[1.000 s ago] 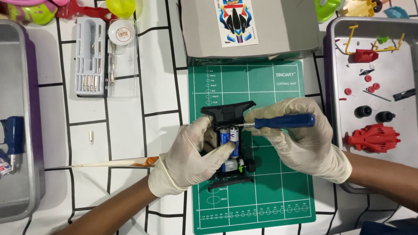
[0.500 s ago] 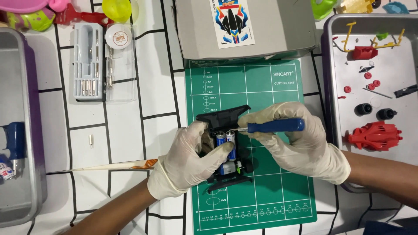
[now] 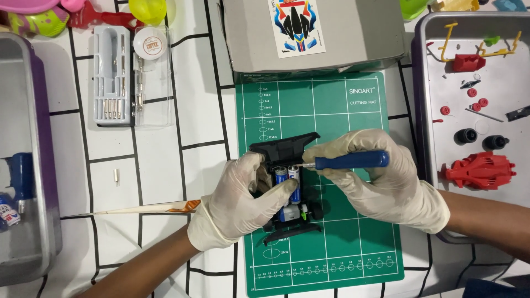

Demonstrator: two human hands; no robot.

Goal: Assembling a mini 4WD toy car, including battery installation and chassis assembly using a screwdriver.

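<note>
Desk centre: green cutting mat (image 3: 331, 110), black toy car chassis (image 3: 287, 187) on it.
Far edge: grey cardboard box (image 3: 353, 38).
Right edge: grey metal tray (image 3: 497, 72).
Left edge: grey plastic bin (image 3: 27, 165).

I see a white counter (image 3: 199, 110) crossed by black lines. On it lie a green cutting mat (image 3: 353, 110), a grey box (image 3: 359, 38), a clear tool case (image 3: 132, 77), a grey tray (image 3: 499, 77) at right, another grey tray (image 3: 38, 165) at left, a thin stick (image 3: 138, 208) and a small white peg (image 3: 116, 176).

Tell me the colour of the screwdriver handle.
Blue, held in the right hand; the screwdriver shows best in the head view.
</note>
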